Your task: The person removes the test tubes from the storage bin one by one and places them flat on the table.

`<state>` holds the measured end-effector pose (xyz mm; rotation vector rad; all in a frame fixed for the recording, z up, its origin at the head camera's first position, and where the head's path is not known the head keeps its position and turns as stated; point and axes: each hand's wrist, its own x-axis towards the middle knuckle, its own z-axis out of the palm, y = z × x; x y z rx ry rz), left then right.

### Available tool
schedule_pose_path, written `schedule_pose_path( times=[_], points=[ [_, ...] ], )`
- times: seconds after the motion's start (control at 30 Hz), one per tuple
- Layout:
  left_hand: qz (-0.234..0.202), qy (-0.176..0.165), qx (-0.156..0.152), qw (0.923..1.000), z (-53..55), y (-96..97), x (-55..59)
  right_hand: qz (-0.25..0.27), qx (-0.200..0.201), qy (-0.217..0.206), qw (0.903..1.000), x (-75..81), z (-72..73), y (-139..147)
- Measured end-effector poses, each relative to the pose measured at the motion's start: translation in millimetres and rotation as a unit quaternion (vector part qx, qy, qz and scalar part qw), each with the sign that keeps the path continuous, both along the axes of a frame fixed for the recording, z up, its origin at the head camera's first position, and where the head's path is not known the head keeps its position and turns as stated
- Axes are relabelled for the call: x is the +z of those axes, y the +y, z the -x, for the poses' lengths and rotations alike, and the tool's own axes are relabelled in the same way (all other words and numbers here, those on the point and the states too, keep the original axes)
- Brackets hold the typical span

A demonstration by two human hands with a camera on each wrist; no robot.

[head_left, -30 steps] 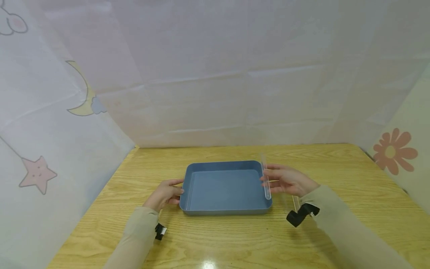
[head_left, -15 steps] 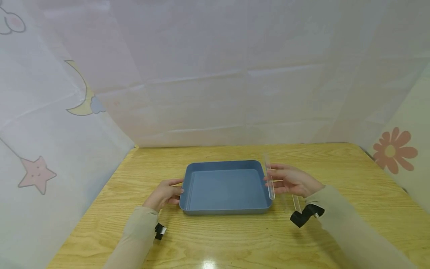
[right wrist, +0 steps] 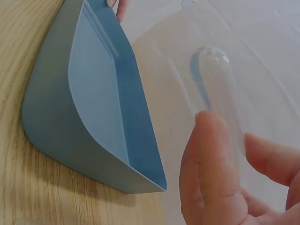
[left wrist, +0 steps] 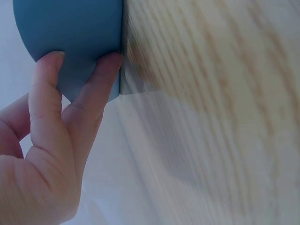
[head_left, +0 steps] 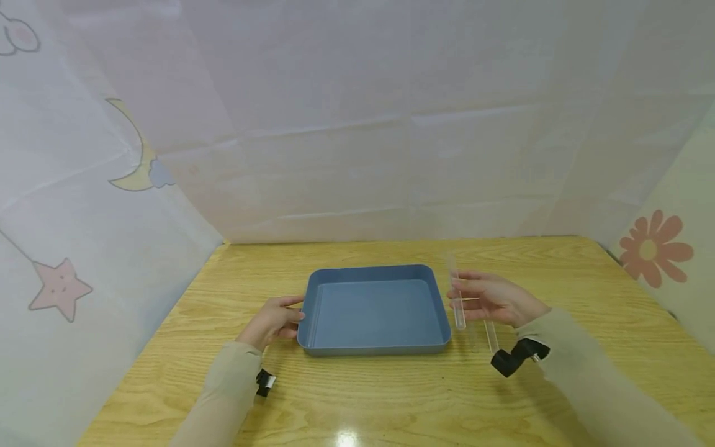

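A shallow blue-grey rectangular tray [head_left: 374, 310] lies on the wooden table. At its left end my left hand [head_left: 274, 321] holds the wall; the left wrist view has fingertips [left wrist: 110, 63] against the tray's outer side [left wrist: 79, 28]. Just off the tray's right end, my right hand [head_left: 491, 298] pinches a clear test tube [head_left: 459, 313] between thumb and fingers. The tube is raised and nearly upright in the head view, its rounded end low. That rounded end [right wrist: 215, 58] shows beyond the fingers in the right wrist view.
Another clear tube [head_left: 491, 337] lies on the table [head_left: 357, 397] beneath my right hand, partly hidden. A fainter clear strip [head_left: 473, 341], probably a further tube, lies beside it. A pale printed cloth [head_left: 357, 155] hangs behind the table and along its sides.
My right hand has drifted right with the test tube, from over the tray's right rim to beside it. The left hand and the tray have stayed in place.
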<state>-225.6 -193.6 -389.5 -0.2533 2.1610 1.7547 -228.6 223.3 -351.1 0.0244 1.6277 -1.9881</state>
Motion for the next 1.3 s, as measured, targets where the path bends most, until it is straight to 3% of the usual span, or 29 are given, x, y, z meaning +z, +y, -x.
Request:
schedule_pose_path(
  times=[0.8, 1.3],
  points=[
    [0.006, 0.0, -0.003, 1.0, 0.0, -0.7, -0.2, -0.031, -0.004, 0.014, 0.9994, -1.7, -1.8, 24],
    [0.0, 0.003, -0.011, 0.9999, 0.6, -1.4, -1.1, -0.014, -0.015, 0.007, 0.9998, -0.7, -7.4, 42]
  ],
)
